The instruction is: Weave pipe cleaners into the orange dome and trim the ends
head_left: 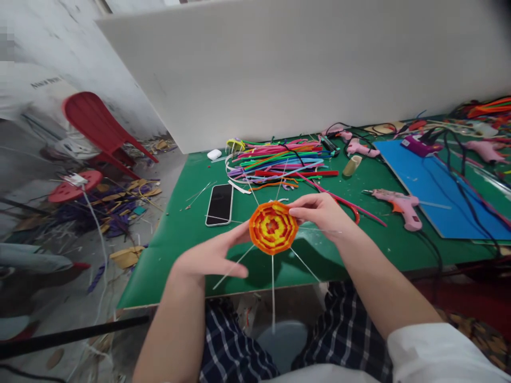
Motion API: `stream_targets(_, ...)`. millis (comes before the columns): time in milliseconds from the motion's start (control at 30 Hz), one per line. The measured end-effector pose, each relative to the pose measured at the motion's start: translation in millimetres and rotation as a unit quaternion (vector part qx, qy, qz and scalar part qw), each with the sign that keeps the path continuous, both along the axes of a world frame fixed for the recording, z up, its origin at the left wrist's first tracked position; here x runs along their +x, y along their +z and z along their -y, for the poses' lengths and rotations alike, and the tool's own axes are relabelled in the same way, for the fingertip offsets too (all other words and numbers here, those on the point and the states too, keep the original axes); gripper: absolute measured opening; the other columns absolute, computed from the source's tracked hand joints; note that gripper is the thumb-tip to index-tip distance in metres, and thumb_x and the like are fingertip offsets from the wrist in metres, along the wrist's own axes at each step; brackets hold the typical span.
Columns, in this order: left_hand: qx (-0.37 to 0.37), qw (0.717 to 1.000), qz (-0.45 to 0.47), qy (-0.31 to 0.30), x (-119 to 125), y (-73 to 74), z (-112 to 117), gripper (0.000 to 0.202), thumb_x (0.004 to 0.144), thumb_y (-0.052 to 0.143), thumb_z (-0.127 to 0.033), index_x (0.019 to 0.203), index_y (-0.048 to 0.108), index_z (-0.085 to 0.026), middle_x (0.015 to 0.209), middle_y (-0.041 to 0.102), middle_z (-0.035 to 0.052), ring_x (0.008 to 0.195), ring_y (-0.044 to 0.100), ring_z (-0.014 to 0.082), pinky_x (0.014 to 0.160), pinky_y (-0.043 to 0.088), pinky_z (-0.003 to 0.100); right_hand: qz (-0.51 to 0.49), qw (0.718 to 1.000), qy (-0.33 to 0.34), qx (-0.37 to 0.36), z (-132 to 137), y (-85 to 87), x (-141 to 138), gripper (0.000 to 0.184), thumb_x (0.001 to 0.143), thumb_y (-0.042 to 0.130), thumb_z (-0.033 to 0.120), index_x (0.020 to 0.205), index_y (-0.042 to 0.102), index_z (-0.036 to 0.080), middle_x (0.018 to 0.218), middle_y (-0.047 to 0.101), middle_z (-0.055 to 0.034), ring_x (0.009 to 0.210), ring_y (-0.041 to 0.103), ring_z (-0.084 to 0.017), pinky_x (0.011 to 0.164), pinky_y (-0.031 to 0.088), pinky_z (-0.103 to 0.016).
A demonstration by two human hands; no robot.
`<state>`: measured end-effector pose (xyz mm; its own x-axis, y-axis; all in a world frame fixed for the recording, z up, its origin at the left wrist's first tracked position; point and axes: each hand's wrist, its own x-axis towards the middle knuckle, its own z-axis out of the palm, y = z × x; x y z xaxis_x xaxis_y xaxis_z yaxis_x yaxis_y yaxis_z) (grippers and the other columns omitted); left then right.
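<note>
A round woven disc (273,227) of orange, yellow and red pipe cleaners is held above the table's front edge, with several thin pale spokes sticking out around it. My right hand (319,213) pinches its upper right rim between thumb and fingers. At the left rim, the fingers of my left hand (217,255) reach behind the disc and support it; the thumb stands apart below, near a spoke. The fingertips behind the disc are hidden. A phone (220,205) with a dark screen lies just beyond my left hand.
Several coloured pipe cleaners (279,159) lie heaped at the back of the green table (167,266). To the right are a pink glue gun (399,205), a blue board (435,197) and a purple power strip (421,144) with cables. Orange-handled scissors (353,210) lie behind my right wrist. A white partition (303,69) stands behind.
</note>
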<state>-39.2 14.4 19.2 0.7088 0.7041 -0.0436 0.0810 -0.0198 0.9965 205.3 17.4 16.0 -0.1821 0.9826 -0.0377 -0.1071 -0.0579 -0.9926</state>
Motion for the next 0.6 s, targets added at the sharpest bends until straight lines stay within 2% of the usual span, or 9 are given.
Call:
stream_targets(33, -0.019, 0.999, 0.004, -0.034, -13, 2.7, -4, 0.076, 0.047, 0.078, -0.03, 0.118, 0.052, -0.025, 0.122, 0.052, 0.0122, 0.111, 0.049, 0.0306, 0.089, 0.041, 0.044, 0.007, 0.999, 0.031, -0.013, -2, -0.6, 5, 0.018, 0.059, 0.071, 0.027, 0.074, 0.069, 0.016, 0.064, 0.067, -0.002, 0.055, 0.059, -0.01, 0.052, 0.05, -0.023)
stream_targets(133, -0.043, 0.998, 0.031, -0.028, -28, 5.9, -10, 0.075, 0.056, 0.069, -0.046, 0.125, 0.045, -0.024, 0.128, 0.046, 0.0141, 0.118, 0.04, 0.0334, 0.091, 0.037, 0.048, 0.023, 0.994, 0.099, -0.026, -7, -3.7, 14, 0.018, 0.06, 0.07, 0.027, 0.074, 0.069, 0.015, 0.062, 0.066, -0.0013, 0.053, 0.058, -0.009, 0.051, 0.049, -0.021)
stream_targets(200, -0.048, 0.998, 0.035, -0.014, -16, 3.7, -10, 0.07, 0.063, 0.063, -0.048, 0.126, 0.044, -0.023, 0.126, 0.048, 0.0142, 0.115, 0.044, 0.0322, 0.089, 0.04, 0.045, 0.036, 0.99, 0.136, -0.026, -8, -7.0, 16, 0.018, 0.06, 0.071, 0.027, 0.073, 0.069, 0.015, 0.061, 0.065, -0.0009, 0.052, 0.058, -0.009, 0.051, 0.048, -0.021)
stream_targets(300, -0.014, 0.998, -0.044, 0.036, 22, -4.3, -4, 0.058, 0.068, 0.063, -0.035, 0.122, 0.048, -0.02, 0.113, 0.059, 0.0112, 0.1, 0.056, 0.0253, 0.081, 0.047, 0.037, 0.059, 0.982, 0.175, -0.029, -9, -12.2, 15, 0.019, 0.059, 0.071, 0.028, 0.073, 0.068, 0.014, 0.06, 0.065, -0.0008, 0.053, 0.058, -0.009, 0.052, 0.049, -0.022)
stream_targets(367, 0.017, 0.991, -0.072, 0.112, 45, -10.7, 1, 0.04, 0.07, 0.062, -0.036, 0.105, 0.061, -0.016, 0.098, 0.066, 0.0087, 0.084, 0.061, 0.0209, 0.072, 0.05, 0.032, 0.066, 0.981, 0.178, -0.026, -10, -14.6, 14, 0.02, 0.059, 0.071, 0.027, 0.074, 0.068, 0.014, 0.062, 0.066, -0.0006, 0.054, 0.058, -0.01, 0.054, 0.049, -0.023)
stream_targets(400, 0.037, 0.985, -0.077, 0.149, 54, -13.7, 4, 0.032, 0.071, 0.06, -0.036, 0.096, 0.065, -0.016, 0.093, 0.067, 0.0075, 0.082, 0.062, 0.0196, 0.071, 0.05, 0.029, 0.067, 0.982, 0.176, -0.022, -10, -15.3, 13, 0.02, 0.059, 0.071, 0.027, 0.074, 0.068, 0.014, 0.062, 0.066, -0.0003, 0.054, 0.058, -0.01, 0.054, 0.049, -0.023)
stream_targets(467, 0.057, 0.974, -0.068, 0.207, 63, -18.7, 8, 0.026, 0.071, 0.061, -0.035, 0.087, 0.067, -0.016, 0.084, 0.069, 0.0052, 0.075, 0.062, 0.0171, 0.066, 0.05, 0.026, 0.065, 0.983, 0.169, -0.009, -10, -15.5, 12, 0.019, 0.059, 0.071, 0.027, 0.073, 0.068, 0.014, 0.061, 0.065, 0.0002, 0.055, 0.059, -0.01, 0.055, 0.05, -0.023)
stream_targets(600, 0.051, 0.965, -0.048, 0.251, 62, -23.0, 10, 0.021, 0.069, 0.064, -0.033, 0.08, 0.068, -0.016, 0.075, 0.069, 0.0032, 0.067, 0.063, 0.0149, 0.06, 0.051, 0.023, 0.056, 0.986, 0.159, 0.015, -8, -13.3, 9, 0.02, 0.06, 0.071, 0.029, 0.072, 0.066, 0.014, 0.063, 0.064, -0.0003, 0.055, 0.059, -0.01, 0.054, 0.05, -0.024)
